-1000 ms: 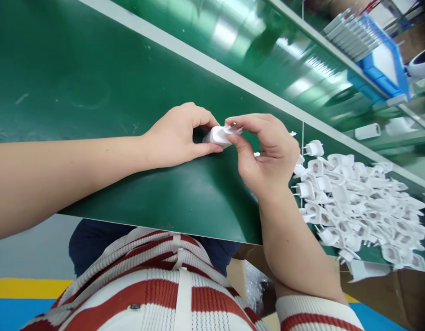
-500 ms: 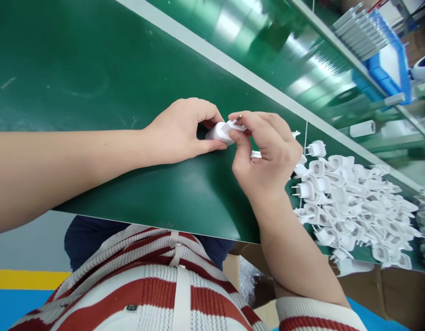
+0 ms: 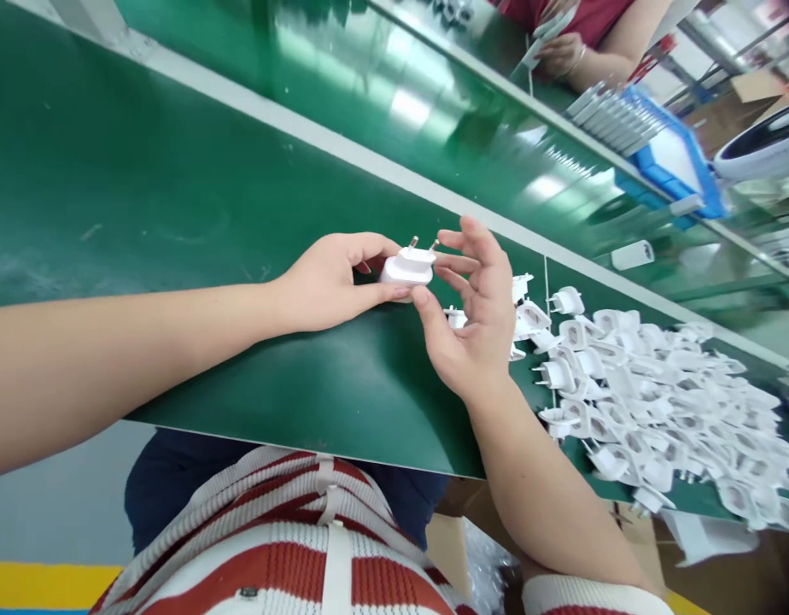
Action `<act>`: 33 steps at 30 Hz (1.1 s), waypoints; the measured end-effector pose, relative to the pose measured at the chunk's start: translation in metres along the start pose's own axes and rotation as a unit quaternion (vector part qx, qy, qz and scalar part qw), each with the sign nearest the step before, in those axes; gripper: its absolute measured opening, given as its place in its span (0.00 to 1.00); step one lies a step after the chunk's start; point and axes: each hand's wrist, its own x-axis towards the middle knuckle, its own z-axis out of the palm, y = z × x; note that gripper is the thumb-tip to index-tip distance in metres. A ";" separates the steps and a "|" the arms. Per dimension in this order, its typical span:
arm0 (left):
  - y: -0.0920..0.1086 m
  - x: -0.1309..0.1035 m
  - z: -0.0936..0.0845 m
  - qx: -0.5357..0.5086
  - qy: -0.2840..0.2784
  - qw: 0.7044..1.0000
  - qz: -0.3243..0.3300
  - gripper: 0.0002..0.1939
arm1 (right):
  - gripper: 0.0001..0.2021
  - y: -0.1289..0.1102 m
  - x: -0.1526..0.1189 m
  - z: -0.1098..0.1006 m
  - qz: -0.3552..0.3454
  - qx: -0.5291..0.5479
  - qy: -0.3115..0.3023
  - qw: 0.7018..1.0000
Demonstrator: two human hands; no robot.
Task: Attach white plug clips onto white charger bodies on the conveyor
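Observation:
A white two-pin plug adapter (image 3: pixel 408 270) is held above the green table (image 3: pixel 343 376), its metal pins pointing up and away. My left hand (image 3: pixel 336 278) grips its left side between thumb and fingers. Close by on the right, my right hand (image 3: pixel 475 307) is open, fingers spread and thumb tip near the adapter's lower right edge; whether it touches I cannot tell. Behind and beyond that hand lie a few loose white plug pieces (image 3: pixel 531 318).
A big heap of white plug parts (image 3: pixel 663 401) covers the table's right side. Past the pale strip runs a glass-like shelf with a white casing (image 3: pixel 632 255), a blue tray (image 3: pixel 682 162) and stacked white pieces (image 3: pixel 616 118). Across it, a co-worker's hands (image 3: pixel 561 53) hold something pale.
My right hand has let go of the plug's pin end and spread its fingers. The adapter has turned so both pins show. The view has shifted, bringing the co-worker into sight.

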 end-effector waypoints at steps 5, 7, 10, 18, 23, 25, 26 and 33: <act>0.011 -0.008 0.000 -0.062 0.045 0.993 0.092 0.17 | 0.28 -0.008 -0.004 -0.006 0.002 0.073 0.017 0.997; 0.015 -0.013 0.001 -0.079 0.054 0.986 0.135 0.15 | 0.25 -0.013 -0.006 -0.007 -0.033 0.077 0.029 0.996; 0.020 -0.018 0.002 -0.085 0.060 0.981 0.162 0.13 | 0.26 -0.017 -0.009 -0.007 -0.069 0.066 0.030 0.995; 0.026 -0.022 0.004 -0.187 0.042 0.979 0.073 0.18 | 0.29 -0.017 -0.012 -0.004 -0.060 0.110 0.035 0.992; 0.034 -0.023 0.006 -0.295 0.026 0.955 0.016 0.18 | 0.28 -0.017 -0.015 -0.002 -0.050 0.144 0.034 0.988; 0.035 -0.023 0.005 -0.311 0.024 0.950 0.003 0.18 | 0.27 -0.017 -0.014 -0.002 -0.048 0.137 0.034 0.989; 0.035 -0.024 0.004 -0.318 0.018 0.948 -0.003 0.18 | 0.26 -0.018 -0.014 -0.002 -0.049 0.134 0.035 0.989; 0.030 -0.028 0.001 -0.366 -0.023 0.930 -0.037 0.23 | 0.26 -0.019 -0.013 -0.002 -0.059 0.142 0.042 0.987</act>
